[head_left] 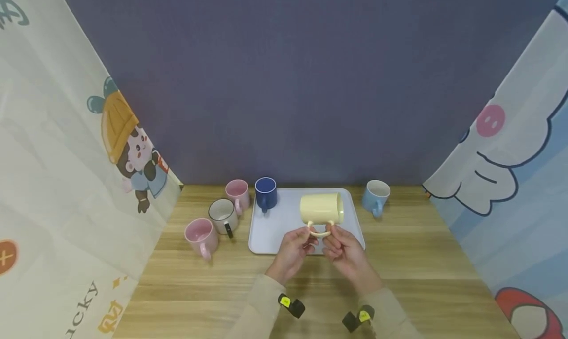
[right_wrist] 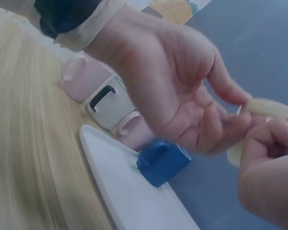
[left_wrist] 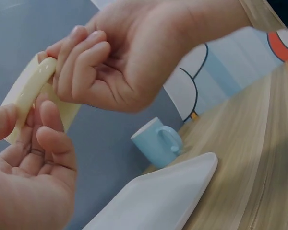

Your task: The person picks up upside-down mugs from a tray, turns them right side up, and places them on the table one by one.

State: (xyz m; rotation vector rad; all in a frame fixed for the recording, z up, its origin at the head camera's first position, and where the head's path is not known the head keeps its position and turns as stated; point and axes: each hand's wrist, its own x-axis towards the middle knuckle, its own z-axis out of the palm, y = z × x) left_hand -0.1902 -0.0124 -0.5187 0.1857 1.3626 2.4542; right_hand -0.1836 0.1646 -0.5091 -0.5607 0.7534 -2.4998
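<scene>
Both hands hold a pale yellow mug (head_left: pixel 320 208) by its handle, above the white tray (head_left: pixel 284 245). The mug lies on its side in the air, its mouth facing right and its handle toward me. My left hand (head_left: pixel 291 252) pinches the left end of the handle. At the handle's right end, thumb and fingers of my right hand (head_left: pixel 348 255) pinch it. A dark blue mug (head_left: pixel 266 195) stands upright on the tray's back left corner. In the left wrist view, the handle runs between the two hands, with the mug body partly hidden behind them.
Left of the tray stand a pink mug (head_left: pixel 238 195), a white mug (head_left: pixel 223 216) with black rim and handle, and another pink mug (head_left: pixel 201 236). A light blue mug (head_left: pixel 375 196) is to the tray's right. A dark wall (head_left: pixel 293 82) rises behind the wooden table (head_left: pixel 199 294).
</scene>
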